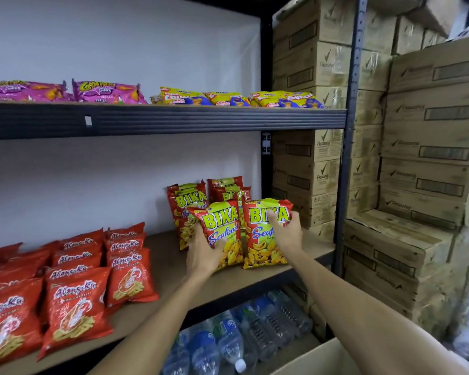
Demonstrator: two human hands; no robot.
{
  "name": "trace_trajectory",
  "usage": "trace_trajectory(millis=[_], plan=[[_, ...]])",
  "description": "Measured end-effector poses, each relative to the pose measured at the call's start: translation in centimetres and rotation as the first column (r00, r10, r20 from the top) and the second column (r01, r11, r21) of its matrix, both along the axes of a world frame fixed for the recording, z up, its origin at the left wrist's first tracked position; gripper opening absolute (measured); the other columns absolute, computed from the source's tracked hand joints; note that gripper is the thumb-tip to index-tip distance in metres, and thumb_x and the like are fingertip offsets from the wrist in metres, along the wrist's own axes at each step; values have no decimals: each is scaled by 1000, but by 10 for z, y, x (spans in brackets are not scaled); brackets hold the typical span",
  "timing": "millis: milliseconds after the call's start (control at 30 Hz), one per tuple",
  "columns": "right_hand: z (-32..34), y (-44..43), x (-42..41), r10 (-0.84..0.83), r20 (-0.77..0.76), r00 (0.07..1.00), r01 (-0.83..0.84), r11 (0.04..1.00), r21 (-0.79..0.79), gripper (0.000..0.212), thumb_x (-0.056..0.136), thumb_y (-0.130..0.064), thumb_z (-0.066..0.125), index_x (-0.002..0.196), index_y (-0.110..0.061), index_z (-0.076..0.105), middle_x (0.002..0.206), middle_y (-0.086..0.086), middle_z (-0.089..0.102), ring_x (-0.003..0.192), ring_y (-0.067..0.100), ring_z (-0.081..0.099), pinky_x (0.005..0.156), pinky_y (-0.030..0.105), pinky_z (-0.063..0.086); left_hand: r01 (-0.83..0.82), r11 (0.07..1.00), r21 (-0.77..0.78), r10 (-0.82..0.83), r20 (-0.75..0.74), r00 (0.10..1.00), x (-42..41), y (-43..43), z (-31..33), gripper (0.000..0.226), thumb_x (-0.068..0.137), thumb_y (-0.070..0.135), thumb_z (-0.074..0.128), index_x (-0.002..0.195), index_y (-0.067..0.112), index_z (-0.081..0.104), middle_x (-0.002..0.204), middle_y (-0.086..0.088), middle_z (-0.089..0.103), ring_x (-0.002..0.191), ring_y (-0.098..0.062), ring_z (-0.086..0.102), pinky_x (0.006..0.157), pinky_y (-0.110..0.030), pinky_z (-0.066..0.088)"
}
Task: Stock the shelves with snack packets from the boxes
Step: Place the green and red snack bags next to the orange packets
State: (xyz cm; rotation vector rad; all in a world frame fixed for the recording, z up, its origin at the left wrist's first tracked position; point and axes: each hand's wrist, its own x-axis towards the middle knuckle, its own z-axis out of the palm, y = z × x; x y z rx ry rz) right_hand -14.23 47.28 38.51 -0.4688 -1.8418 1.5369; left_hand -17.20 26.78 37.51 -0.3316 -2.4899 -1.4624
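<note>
A person's left hand (203,256) grips one snack packet (220,221) and the right hand (286,234) clasps a second packet (258,251). Both packets stand upright near the right end of the middle shelf (168,257), just ahead of matching packets (186,203). Red packets (76,303) lie to the left, and cardboard boxes (428,147) are stacked at right.

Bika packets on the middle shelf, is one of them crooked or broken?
One is crooked: the Bika packet that the left hand grips leans to the left, while the second packet in the right hand stands upright like the back packets. No packet looks torn or spilled.
</note>
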Motion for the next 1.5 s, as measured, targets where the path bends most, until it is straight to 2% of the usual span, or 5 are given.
trace_trajectory(millis=[233,767,1133,1333,1500], plan=[[-30,3,2,166,71,983,-172,981,90,96,62,-46,91,131,-27,26,111,-13,57,102,8,60,90,31,48,2,999,37,-2,-18,1000,-13,2,-19,95,81,33,80,152,32,18,145,-2,46,133,-27,46,108,-54,39],[-45,1,-93,99,10,995,-100,988,119,95,68,-37,90,139,-17,30,104,-8,58,83,-5,56,60,9,40,-156,973,171,186,-177,966,-91,1,-46,93,88,22,73,156,38,10,144,-3,48,134,-25,45,107,-58,41],[-67,0,-152,-8,-38,999,14,987,160,107,62,-69,79,146,-23,31,125,2,60,117,22,59,98,45,50,-210,972,107,236,-419,877,-119,-3,-68,89,94,42,61,154,47,-4,148,-11,35,130,-32,45,101,-56,45],[-68,-8,-143,-259,-57,964,253,833,493,100,80,-77,58,155,-27,16,154,16,33,141,34,34,112,59,32,-180,980,81,197,-465,863,-110,3,-66,80,98,43,43,148,55,-17,159,-7,17,131,-36,47,95,-58,51],[-72,-17,-141,-184,43,982,101,705,702,76,94,-75,27,157,-40,6,166,12,5,152,34,13,117,63,21,-187,982,-40,156,-395,905,-106,7,-67,80,98,57,35,148,47,-26,165,-7,-9,148,-38,18,108,-59,36]])
